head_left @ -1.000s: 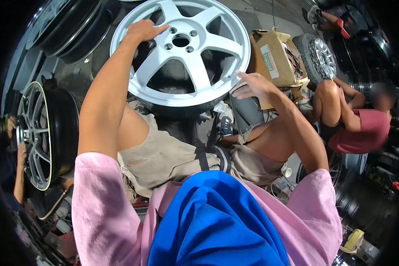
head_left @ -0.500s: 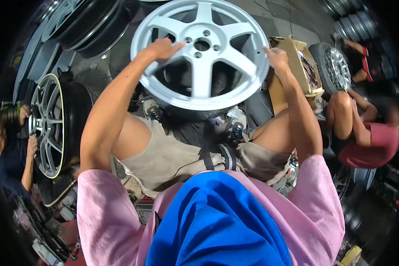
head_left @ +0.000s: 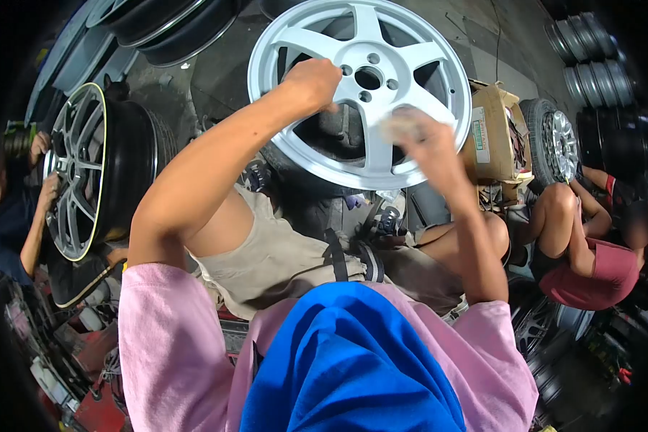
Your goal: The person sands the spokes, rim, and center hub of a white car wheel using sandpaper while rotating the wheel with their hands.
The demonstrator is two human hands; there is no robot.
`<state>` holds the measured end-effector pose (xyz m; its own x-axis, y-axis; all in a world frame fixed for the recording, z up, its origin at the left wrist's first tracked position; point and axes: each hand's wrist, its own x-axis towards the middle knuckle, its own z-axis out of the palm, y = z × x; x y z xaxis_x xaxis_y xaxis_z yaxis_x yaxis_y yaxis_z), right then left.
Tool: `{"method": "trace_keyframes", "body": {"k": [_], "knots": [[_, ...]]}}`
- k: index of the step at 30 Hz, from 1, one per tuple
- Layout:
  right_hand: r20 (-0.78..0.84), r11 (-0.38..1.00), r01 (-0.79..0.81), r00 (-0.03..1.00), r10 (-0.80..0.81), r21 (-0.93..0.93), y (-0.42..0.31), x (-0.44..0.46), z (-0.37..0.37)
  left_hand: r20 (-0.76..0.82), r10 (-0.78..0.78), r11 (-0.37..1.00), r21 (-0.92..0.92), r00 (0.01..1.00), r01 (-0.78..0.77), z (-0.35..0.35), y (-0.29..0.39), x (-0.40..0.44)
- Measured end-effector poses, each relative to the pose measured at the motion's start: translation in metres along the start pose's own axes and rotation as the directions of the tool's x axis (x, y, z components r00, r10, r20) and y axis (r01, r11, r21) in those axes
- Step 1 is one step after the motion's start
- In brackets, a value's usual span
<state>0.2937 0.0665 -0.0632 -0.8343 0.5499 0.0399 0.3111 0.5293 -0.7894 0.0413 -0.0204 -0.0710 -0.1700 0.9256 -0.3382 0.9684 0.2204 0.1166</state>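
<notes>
The white wheel (head_left: 366, 25) lies face up above a black tire (head_left: 289, 173) on the dark, littered floor (head_left: 219, 54), between the person's legs. The left hand (head_left: 313, 85) curls over a spoke near the hub; the right hand (head_left: 428, 140), apart from it, is blurred at a lower spoke, its grip unclear. A cardboard box (head_left: 488, 122) stands to the right, near a silver-rimmed tire (head_left: 536, 119). Co-workers sit at both sides, one beside a yellow-edged wheel (head_left: 79, 169).

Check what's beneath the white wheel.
Under the white wheel, part of a dark, tire-like ring shows past its lower edge. Its spokes and rim hide much else.
</notes>
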Motion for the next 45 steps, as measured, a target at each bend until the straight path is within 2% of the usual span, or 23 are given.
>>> {"method": "trace_keyframes", "body": {"k": [2,3,4,6,8,9,12,13,16,18,20,24,25,28,30,33,36,37,39,40,42,43,45], "knots": [[0.045,0.965,0.259,0.965,-0.258,-0.035,-0.015,-0.01,0.042,-0.359,0.028,0.997,-0.052,0.933,-0.05,0.004,-0.001,0.003],[0.111,0.966,0.242,0.967,-0.231,-0.096,-0.016,-0.012,0.056,-0.359,0.028,0.997,-0.052,0.933,-0.05,-0.004,-0.002,0.002],[0.194,0.964,0.226,0.961,-0.198,-0.139,-0.018,-0.013,0.064,-0.335,-0.03,0.988,-0.153,0.942,-0.023,-0.02,-0.005,0.0],[0.277,0.939,0.305,0.926,-0.255,-0.156,-0.014,-0.014,0.076,-0.312,-0.105,0.966,-0.257,0.944,0.023,-0.031,-0.02,-0.002],[0.305,0.956,0.255,0.93,-0.202,-0.143,-0.015,-0.014,0.079,-0.574,-0.094,0.967,-0.246,0.814,-0.062,-0.028,-0.046,-0.008],[0.318,0.971,0.194,0.938,-0.141,-0.14,-0.017,-0.013,0.079,-0.501,-0.177,0.96,-0.276,0.847,0.037,-0.032,-0.056,-0.011],[0.287,0.978,0.125,0.955,-0.073,-0.166,-0.036,0.008,0.107,-0.505,-0.242,0.941,-0.331,0.829,0.073,-0.021,-0.088,-0.011],[0.189,0.977,0.198,0.965,-0.18,-0.081,-0.035,0.017,0.125,-0.502,-0.239,0.946,-0.312,0.831,0.084,-0.019,-0.093,-0.01],[0.124,0.975,0.215,0.97,-0.208,-0.052,-0.035,0.014,0.131,-0.464,-0.28,0.931,-0.346,0.841,0.119,-0.02,-0.098,-0.018],[0.165,0.976,0.2,0.969,-0.185,-0.082,-0.027,-0.007,0.107,-0.477,-0.281,0.926,-0.363,0.833,0.104,-0.019,-0.109,-0.022],[0.336,0.959,0.106,0.942,-0.012,-0.263,-0.029,-0.022,0.078,-0.494,-0.28,0.922,-0.377,0.823,0.087,-0.015,-0.12,-0.024],[0.258,0.973,0.137,0.962,-0.086,-0.186,-0.039,0.006,0.111,-0.502,-0.275,0.945,-0.298,0.82,0.135,-0.007,-0.125,-0.013],[0.156,0.969,0.192,0.974,-0.167,-0.159,-0.04,0.018,0.128,-0.476,-0.267,0.944,-0.306,0.838,0.126,-0.008,-0.119,-0.011],[0.152,0.978,0.149,0.98,-0.127,-0.144,-0.047,0.024,0.133,-0.441,-0.274,0.935,-0.33,0.855,0.129,-0.014,-0.11,-0.014],[0.215,0.966,0.175,0.968,-0.134,-0.188,-0.04,0.004,0.104,-0.412,-0.264,0.926,-0.362,0.872,0.109,-0.016,-0.11,-0.019],[0.379,0.979,0.007,0.923,0.072,-0.205,-0.04,-0.011,0.061,-0.414,-0.279,0.932,-0.335,0.867,0.14,-0.011,-0.126,-0.02],[0.263,0.986,0.069,0.965,-0.027,-0.151,-0.031,0.012,0.103,-0.457,-0.227,0.948,-0.304,0.86,0.089,-0.007,-0.129,-0.014],[0.255,0.987,0.066,0.967,-0.027,-0.145,-0.038,0.02,0.117,-0.412,-0.239,0.94,-0.324,0.879,0.103,-0.007,-0.127,-0.012],[0.113,0.992,-0.069,0.99,0.081,-0.109,-0.051,0.034,0.138,-0.36,-0.256,0.925,-0.361,0.897,0.119,-0.009,-0.124,-0.012],[0.11,0.992,-0.07,0.991,0.082,-0.103,-0.051,0.032,0.131,-0.358,-0.254,0.927,-0.356,0.898,0.12,-0.012,-0.124,-0.013],[0.335,0.987,0.034,0.942,0.021,-0.157,-0.039,0.013,0.097,-0.344,-0.25,0.913,-0.395,0.905,0.102,-0.012,-0.125,-0.013],[0.359,0.985,0.128,0.93,-0.08,-0.111,-0.021,0.002,0.082,-0.454,-0.185,0.95,-0.31,0.871,0.04,-0.003,-0.135,-0.009],[0.379,0.976,0.15,0.922,-0.08,-0.16,-0.027,-0.012,0.055,-0.463,-0.201,0.95,-0.307,0.863,0.056,-0.001,-0.14,-0.013]]}}
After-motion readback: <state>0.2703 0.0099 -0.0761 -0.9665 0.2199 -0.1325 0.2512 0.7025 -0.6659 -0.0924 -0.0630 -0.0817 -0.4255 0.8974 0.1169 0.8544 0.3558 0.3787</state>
